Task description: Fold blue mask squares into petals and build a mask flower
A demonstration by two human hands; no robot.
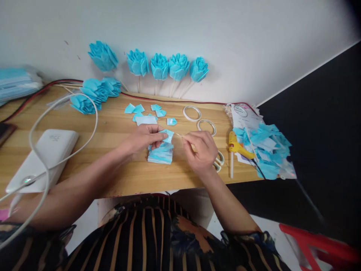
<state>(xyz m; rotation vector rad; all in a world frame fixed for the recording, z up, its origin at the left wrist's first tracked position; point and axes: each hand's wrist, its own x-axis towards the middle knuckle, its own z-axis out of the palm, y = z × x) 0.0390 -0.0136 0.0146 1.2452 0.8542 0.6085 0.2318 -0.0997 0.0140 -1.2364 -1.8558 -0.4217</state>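
My left hand (pixel 150 137) pinches a folded light-blue petal piece (pixel 168 135) between thumb and fingers. Just to its right, my right hand (pixel 200 150) is closed, with a thin pale strip (pixel 179 135) sticking out from its fingertips towards the piece. Whether the strip touches the piece I cannot tell. Under the left hand lies a stack of light-blue sheets (pixel 160 156). Several folded blue pieces (pixel 138 108) are scattered behind it, one of them a separate small piece (pixel 172 121). Scissors (pixel 219 162) lie partly hidden by my right hand.
Two tape rolls (pixel 192 113) lie behind my right hand. A yellow glue gun (pixel 233 143) and a heap of blue scraps (pixel 267 146) are at the right. Blue flowers on sticks (pixel 159 67) lean on the wall. A white power bank (pixel 45 158) with a looping cable (pixel 96 116) sits left.
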